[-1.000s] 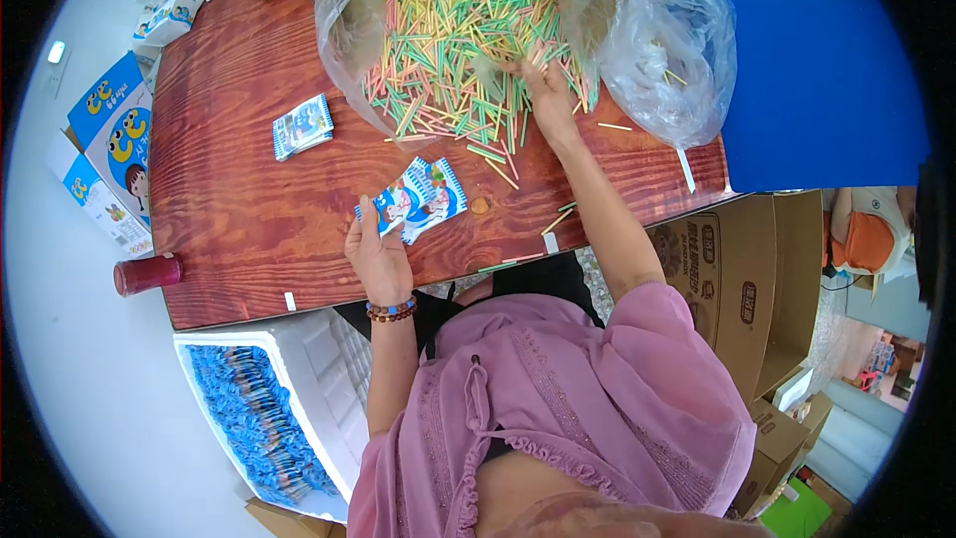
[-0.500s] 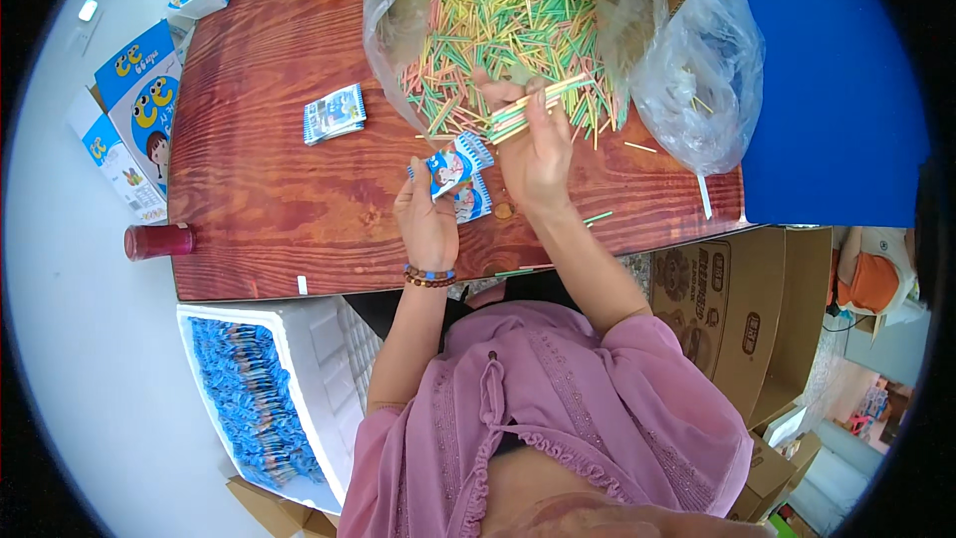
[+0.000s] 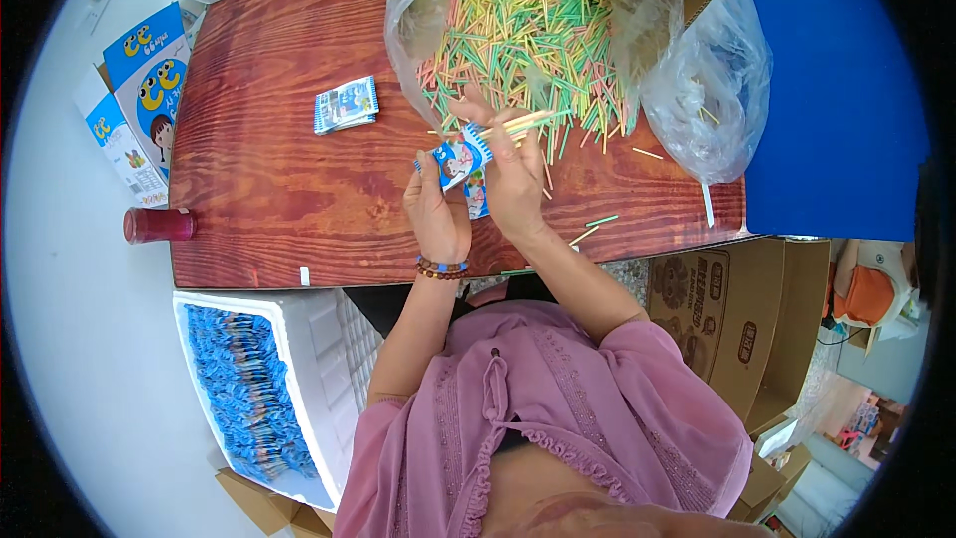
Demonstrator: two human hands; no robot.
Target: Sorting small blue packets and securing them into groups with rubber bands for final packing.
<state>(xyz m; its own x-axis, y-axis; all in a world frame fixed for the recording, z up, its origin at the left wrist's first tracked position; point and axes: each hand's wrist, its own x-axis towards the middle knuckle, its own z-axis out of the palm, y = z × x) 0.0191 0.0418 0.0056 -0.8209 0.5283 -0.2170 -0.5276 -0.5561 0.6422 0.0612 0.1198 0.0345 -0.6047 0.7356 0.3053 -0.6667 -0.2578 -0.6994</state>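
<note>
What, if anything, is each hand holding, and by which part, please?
The left hand holds a blue-and-white packet by its left end. The right hand holds thin yellowish sticks; exactly where along their length is partly hidden.

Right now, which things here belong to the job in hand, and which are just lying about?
In use, it seems:
left hand, holding a blue-and-white packet
right hand, holding pale sticks beside it
coloured stick pile in clear plastic

Probably just lying about:
reddish jar
blue-and-white carton
small white strip
</note>
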